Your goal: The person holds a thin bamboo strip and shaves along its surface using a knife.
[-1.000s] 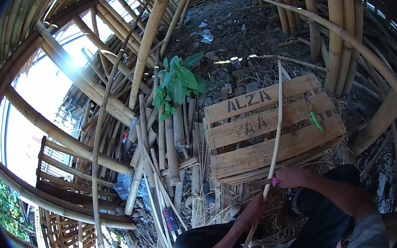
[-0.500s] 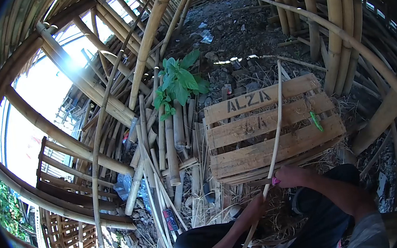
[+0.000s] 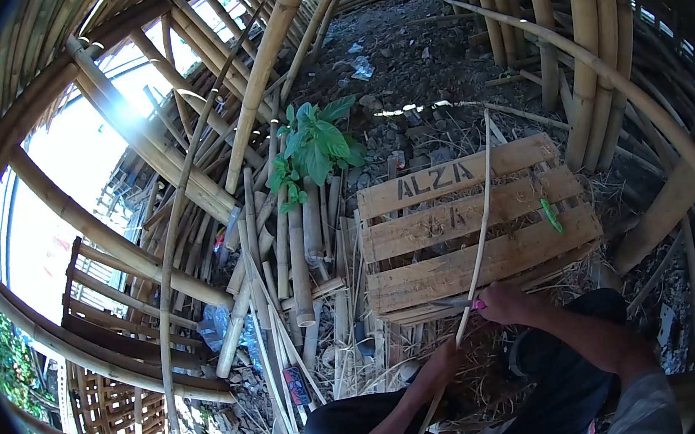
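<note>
My left hand (image 3: pixel 443 364) is closed around a long thin bamboo strip (image 3: pixel 485 219), which runs from near my lap up across a slatted wooden crate. Just above it, my right hand (image 3: pixel 505 304) grips a knife (image 3: pixel 479 304) by its pink handle. The blade points left and lies across the strip at the crate's near edge. The wooden crate (image 3: pixel 423 286) bears dark stencilled letters reading "ALZA". A bright green object (image 3: pixel 551 216) rests on its right side. Both of my hands are in front of the crate, over my bent legs.
Left of the crate lie stacked bamboo poles (image 3: pixel 299 264) and thin split strips (image 3: pixel 272 343). A leafy green plant (image 3: pixel 315 148) rises behind them. A red and dark blue packet (image 3: pixel 297 386) is near my knee. Upright bamboo posts (image 3: pixel 586 65) and a curved pole (image 3: pixel 649 100) stand right.
My right hand and the knife have shifted slightly up along the strip, away from me. My left hand stays on the strip, nearly in the same place.
</note>
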Motion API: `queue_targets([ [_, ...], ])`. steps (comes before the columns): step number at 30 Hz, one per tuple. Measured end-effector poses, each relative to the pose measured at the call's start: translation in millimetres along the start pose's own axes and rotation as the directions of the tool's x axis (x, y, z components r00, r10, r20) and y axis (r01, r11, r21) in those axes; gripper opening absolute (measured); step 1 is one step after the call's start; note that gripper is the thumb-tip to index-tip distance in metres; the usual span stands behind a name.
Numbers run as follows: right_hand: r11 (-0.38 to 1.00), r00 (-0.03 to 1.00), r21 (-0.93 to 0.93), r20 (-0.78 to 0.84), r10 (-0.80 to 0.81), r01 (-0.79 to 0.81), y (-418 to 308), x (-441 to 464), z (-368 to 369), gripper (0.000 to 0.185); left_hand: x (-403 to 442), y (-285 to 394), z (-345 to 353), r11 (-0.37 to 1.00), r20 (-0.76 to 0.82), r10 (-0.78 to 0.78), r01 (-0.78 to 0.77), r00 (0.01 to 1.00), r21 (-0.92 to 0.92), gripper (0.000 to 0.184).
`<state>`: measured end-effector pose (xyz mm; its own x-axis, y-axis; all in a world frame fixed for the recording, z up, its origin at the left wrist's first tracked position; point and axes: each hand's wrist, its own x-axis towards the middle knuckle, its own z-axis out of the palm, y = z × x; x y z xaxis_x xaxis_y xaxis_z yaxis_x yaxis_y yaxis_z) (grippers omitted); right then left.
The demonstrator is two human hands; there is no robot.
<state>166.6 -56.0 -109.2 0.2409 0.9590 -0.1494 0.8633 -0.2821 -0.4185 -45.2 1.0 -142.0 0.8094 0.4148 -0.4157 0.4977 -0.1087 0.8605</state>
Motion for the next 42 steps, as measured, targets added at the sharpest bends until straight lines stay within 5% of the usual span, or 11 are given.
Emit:
queue_targets([
  [5,0.939,0.913,-0.064,0.267,-0.31,0.338,-4,-4,4,0.026,-3,7,-3,0.997,0.022,-0.031,0.032,0.999,-0.071,0.036],
  [7,0.983,0.973,0.017,0.142,-0.181,0.181,5,0,0,0.027,-11,29,-12,0.972,0.125,-0.148,0.167,0.981,-0.164,0.037],
  [11,0.988,0.99,0.115,-0.082,0.112,-0.102,24,12,-7,0.029,-10,31,-10,0.98,0.051,-0.067,0.075,0.996,-0.187,0.026],
  [18,0.973,0.944,0.153,0.255,-0.21,0.175,1,-1,3,0.033,-4,11,-6,0.893,0.152,-0.126,0.179,0.98,-0.413,0.018],
  [20,0.99,1.0,0.14,0.014,0.013,-0.015,6,7,-6,0.034,-3,13,-7,0.86,0.197,-0.141,0.219,0.97,-0.461,0.016],
  [23,0.966,0.989,0.224,-0.047,0.141,-0.127,19,15,-11,0.033,-8,25,-10,0.796,0.241,-0.158,0.267,0.958,-0.543,0.014],
  [25,0.981,1.0,0.192,-0.001,0.027,-0.026,17,6,-4,0.033,-8,27,-11,0.766,0.279,-0.102,0.254,0.955,-0.59,0.014],
  [30,0.961,0.966,0.19,0.126,-0.227,0.201,1,-2,6,0.035,-10,25,-13,0.772,0.268,-0.123,0.262,0.956,-0.58,0.014],
  [36,0.974,0.976,0.206,-0.172,0.131,-0.095,26,15,-3,0.032,-10,28,-7,0.938,0.109,-0.086,0.117,0.99,-0.326,0.02],
  [38,0.982,0.993,0.158,0.048,-0.111,0.102,16,3,0,0.034,-9,25,-4,0.979,0.036,-0.005,0.012,0.999,-0.204,0.023],
  [42,0.984,0.981,0.119,0.123,-0.149,0.135,6,2,4,0.034,-17,37,-9,0.991,-0.009,0.008,-0.009,1.0,-0.131,0.027],
])
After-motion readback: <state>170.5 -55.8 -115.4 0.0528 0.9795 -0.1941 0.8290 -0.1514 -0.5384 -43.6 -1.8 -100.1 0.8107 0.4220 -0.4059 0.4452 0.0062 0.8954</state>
